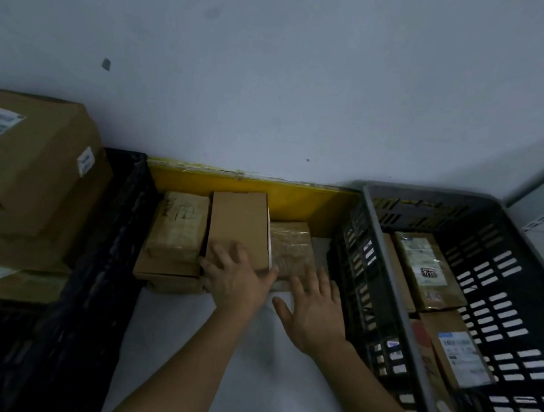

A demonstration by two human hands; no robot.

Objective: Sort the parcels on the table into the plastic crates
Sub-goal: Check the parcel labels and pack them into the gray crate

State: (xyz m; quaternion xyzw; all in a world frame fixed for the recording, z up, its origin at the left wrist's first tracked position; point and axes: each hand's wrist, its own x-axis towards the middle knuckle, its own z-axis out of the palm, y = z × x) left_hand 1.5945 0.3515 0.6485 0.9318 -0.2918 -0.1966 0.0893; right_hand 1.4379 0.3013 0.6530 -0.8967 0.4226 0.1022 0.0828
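The left hand (233, 275) is laid on the near end of a plain brown box (239, 227), its fingers spread over the top and its thumb at the box's right near corner; whether the box is truly gripped or only pressed cannot be told. The right hand (314, 307) is held open, fingers straight and spread, just beside the left hand and over the near edge of a tape-wrapped parcel (290, 246); contact with that parcel cannot be made out.

The plain brown box is stood between two neighbours. To its left a wrapped parcel with dark scribbles (178, 225) is stacked on a flat carton (167, 274), and to its right the tape-wrapped parcel lies lower. The three are packed side by side with almost no gap. Behind them a yellow board (296, 196) is set along the foot of the wall (288, 79), so no room is left at the back. A bare strip of pale table (173, 343) is seen in front of the parcels, under the forearms, and it is hemmed in by a crate on each side.

On the right a grey plastic crate (419, 278) with slotted walls is placed, its near long wall close to the right wrist. Inside it a taped parcel with a label (426, 266) lies toward the far end and a box with a white and blue label (460, 357) nearer; other cartons are partly hidden beneath. On the left a black crate (108, 259) is filled above its rim by large cardboard boxes (33, 175) bearing white labels.
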